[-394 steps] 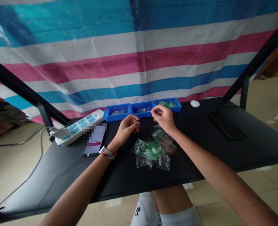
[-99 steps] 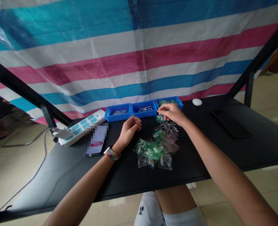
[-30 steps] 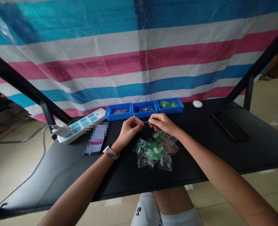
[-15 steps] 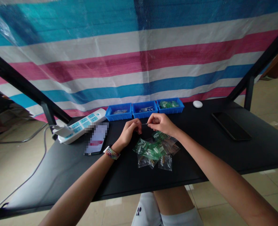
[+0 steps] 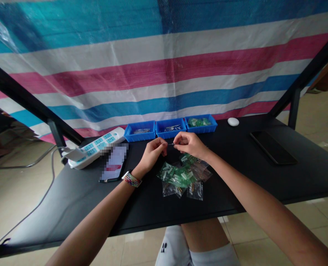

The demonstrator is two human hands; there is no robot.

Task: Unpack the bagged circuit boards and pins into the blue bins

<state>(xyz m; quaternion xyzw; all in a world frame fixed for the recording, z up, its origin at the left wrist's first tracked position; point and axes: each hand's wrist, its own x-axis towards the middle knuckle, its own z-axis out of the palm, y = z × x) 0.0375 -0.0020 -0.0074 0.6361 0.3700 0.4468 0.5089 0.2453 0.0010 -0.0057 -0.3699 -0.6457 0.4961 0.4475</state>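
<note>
A thin metal rod (image 5: 171,144) spans the small gap between my two hands. My left hand (image 5: 152,152), with a woven band on its wrist, pinches one end of it. The fingers of my right hand (image 5: 190,144) are closed on the other end. Its exact kind is too small to make out. Just below the hands lies a heap of small packets: green ones (image 5: 177,175) with pale pieces inside, and clear bags (image 5: 195,191) with gold-coloured pins. Behind the hands, the middle blue tray (image 5: 171,135) contains loose metal rods.
The left blue tray (image 5: 139,136) has small clear packets, the right blue tray (image 5: 202,129) green packets. At left are a power strip (image 5: 97,147) and a lit phone (image 5: 115,162); at right, a dark phone (image 5: 273,147) and a white oval object (image 5: 233,122). A striped sheet (image 5: 164,70) hangs behind.
My left thumb has shifted and now extends towards the rod's end. Both hands have risen very slightly; the packets and trays are unmoved.
</note>
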